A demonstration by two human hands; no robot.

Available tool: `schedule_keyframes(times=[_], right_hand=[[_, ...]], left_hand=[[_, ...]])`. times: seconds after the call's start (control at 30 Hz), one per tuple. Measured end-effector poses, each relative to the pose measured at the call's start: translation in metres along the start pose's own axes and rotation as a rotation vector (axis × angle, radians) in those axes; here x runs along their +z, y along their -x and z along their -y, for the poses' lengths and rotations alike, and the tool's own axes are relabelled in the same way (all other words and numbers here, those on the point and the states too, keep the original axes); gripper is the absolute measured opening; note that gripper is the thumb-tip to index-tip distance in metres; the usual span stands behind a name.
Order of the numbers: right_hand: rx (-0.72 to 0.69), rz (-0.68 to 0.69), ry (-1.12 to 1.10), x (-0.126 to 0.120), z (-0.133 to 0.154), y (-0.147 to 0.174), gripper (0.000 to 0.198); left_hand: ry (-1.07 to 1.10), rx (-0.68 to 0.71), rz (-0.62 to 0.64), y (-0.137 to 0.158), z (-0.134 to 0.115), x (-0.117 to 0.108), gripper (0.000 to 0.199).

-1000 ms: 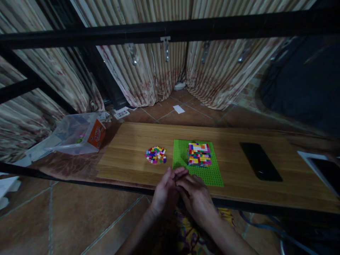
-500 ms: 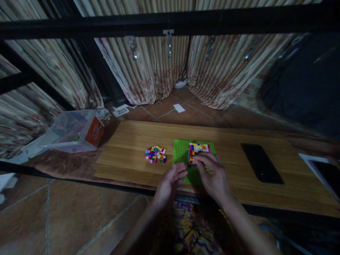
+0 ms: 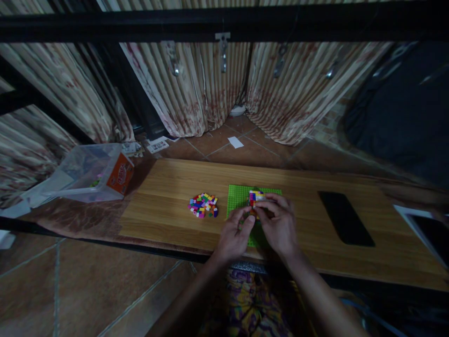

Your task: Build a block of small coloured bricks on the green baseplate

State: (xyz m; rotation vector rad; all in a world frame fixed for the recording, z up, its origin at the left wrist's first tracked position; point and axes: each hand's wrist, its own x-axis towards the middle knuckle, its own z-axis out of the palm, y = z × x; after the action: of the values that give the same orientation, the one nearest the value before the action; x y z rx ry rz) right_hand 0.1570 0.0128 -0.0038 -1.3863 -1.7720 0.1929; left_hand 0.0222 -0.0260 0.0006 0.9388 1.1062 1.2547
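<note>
A green studded baseplate (image 3: 235,193) lies on the wooden table, carrying a low structure of multicoloured toy bricks (image 3: 255,195). My left hand (image 3: 235,235) is curled at the structure's near left corner, its fingertips and thumb closed about that edge. From the right, my right hand (image 3: 280,225) reaches over the structure with thumb and forefinger pinched together at its front part. Whatever lies between those fingertips is hidden or too small to name. My right hand also covers the structure's right side. Left of the plate rests a pile of loose toy bricks (image 3: 203,204).
A clear plastic box (image 3: 87,187) with an orange label stands beyond the table's left end. On the right lie a black flat slab (image 3: 345,219) and a white-edged device (image 3: 421,224). Curtains (image 3: 189,93) hang behind a dark metal bar (image 3: 224,25).
My left hand has come forward and right from beside the structure to its corner, and its fingers have closed. My right hand has shifted slightly at the structure. The view has tilted a little.
</note>
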Motion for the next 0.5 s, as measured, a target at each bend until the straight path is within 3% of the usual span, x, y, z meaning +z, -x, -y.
schedule_keyframes(times=[0.17, 0.5], right_hand=[[-0.051, -0.002, 0.047, -0.003, 0.000, 0.005, 0.015], [-0.186, 0.012, 0.194, -0.005, 0.002, 0.012, 0.021]], left_hand=[[0.018, 0.016, -0.001, 0.002, -0.001, 0.002, 0.030], [-0.384, 0.163, 0.063, 0.002, 0.010, 0.001, 0.038]])
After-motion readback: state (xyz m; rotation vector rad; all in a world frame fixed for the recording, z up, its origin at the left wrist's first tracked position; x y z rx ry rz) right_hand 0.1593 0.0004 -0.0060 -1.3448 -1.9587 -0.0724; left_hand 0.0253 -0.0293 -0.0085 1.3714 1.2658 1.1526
